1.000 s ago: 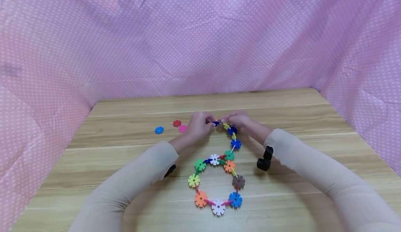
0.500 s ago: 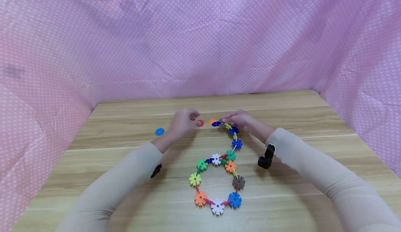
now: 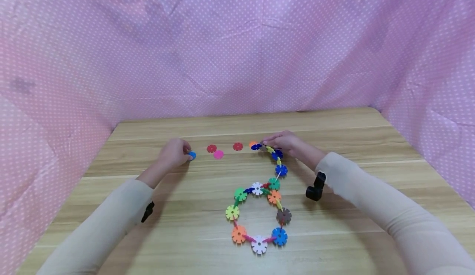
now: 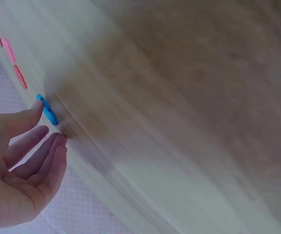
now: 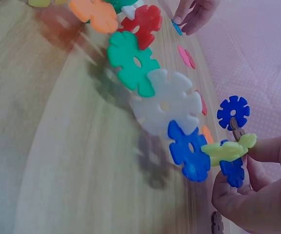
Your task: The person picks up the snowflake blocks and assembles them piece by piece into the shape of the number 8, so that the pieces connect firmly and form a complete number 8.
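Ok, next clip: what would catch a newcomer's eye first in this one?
Most likely the chain of bright snowflake discs, looped on the wooden table with a tail running up to the right hand, which pinches its far end. Next, the left hand out to the left, touching a loose blue disc, with two red discs and a pink one lying between the hands. Pink dotted cloth walls the whole scene.
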Tool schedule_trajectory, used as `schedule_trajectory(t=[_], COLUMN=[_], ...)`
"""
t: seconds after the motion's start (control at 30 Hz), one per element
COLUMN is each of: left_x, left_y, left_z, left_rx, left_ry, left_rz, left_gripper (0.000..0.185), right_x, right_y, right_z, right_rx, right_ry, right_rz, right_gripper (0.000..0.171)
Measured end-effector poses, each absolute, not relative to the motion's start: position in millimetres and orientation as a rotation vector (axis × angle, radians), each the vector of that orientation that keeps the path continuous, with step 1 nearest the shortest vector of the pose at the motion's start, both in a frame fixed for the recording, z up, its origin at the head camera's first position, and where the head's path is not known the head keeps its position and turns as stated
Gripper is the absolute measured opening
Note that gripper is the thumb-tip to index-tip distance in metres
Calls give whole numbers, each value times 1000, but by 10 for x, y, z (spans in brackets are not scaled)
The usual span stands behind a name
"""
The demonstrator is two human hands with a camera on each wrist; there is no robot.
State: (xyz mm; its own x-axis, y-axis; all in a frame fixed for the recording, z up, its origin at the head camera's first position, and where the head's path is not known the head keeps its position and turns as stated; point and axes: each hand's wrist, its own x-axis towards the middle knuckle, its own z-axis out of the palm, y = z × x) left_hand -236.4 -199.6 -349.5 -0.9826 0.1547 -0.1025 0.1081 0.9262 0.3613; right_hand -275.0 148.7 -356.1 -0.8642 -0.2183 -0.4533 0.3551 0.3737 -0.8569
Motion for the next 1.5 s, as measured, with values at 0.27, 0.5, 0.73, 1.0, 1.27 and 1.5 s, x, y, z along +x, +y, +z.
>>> schedule_trajectory(t=[0.27,0.5,0.73,1.0,1.27,1.5], left_x=[-2357,-2397,-2443,-2491,-2519,-2526], left_y=[-2013,-1977,-1721,-1216,-855,-754], left_z=[-3518,-3509,-3501,-3549,-3556,-3544], left_rx=[189,120,12,-112,-150,-162], left_ry=[2930,2875,2629,2357,2314,2300], left_rz=[587,792,1153,1419,1521,1529], left_gripper=[22,21,22,26,22,21], right_x=[-2737,-2735,-2738,-2728,-2716,-2710], right_y=[1471,1476,1476,1475,1447,1428], right_z=[-3568,-3586,-3580,-3580,-3592,-3580], right_rx=[118,117,146,142,156,152], right_ry=[2133,2131,2117,2107,2091,2098], right_rz=[-1521,-1524,-1524,-1527,-1545,-1539], right_gripper=[37,36,36,37,37,37])
